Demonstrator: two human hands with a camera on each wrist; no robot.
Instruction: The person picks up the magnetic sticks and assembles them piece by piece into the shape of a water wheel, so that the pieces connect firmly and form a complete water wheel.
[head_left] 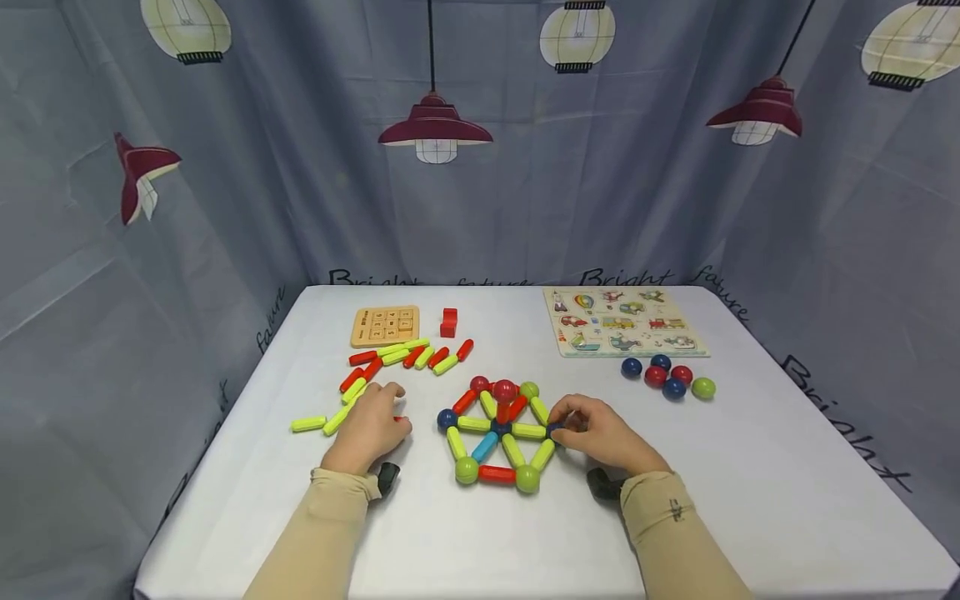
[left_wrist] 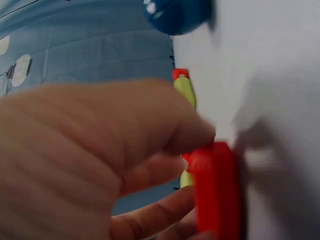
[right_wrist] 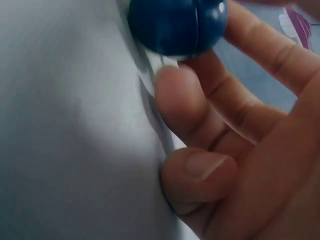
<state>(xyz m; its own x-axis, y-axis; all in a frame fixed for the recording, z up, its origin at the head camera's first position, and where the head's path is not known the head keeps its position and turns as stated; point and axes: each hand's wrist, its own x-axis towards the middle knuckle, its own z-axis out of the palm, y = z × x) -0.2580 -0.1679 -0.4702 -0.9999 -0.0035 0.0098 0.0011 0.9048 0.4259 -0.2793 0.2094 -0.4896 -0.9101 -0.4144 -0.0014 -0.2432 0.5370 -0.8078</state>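
Right hand (head_left: 600,433) pinching a blue ball (right_wrist: 177,25) at the right corner of the rod-and-ball structure (head_left: 498,433) on the white table (head_left: 750,500); left hand (head_left: 371,429) curled round a red rod (left_wrist: 217,192) just left of it. Likely light, hard, slick and apt to roll; best taken across its middle.

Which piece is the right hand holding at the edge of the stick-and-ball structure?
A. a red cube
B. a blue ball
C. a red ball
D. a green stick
B: the right wrist view shows the fingers curled round a blue ball, at the structure's right edge.
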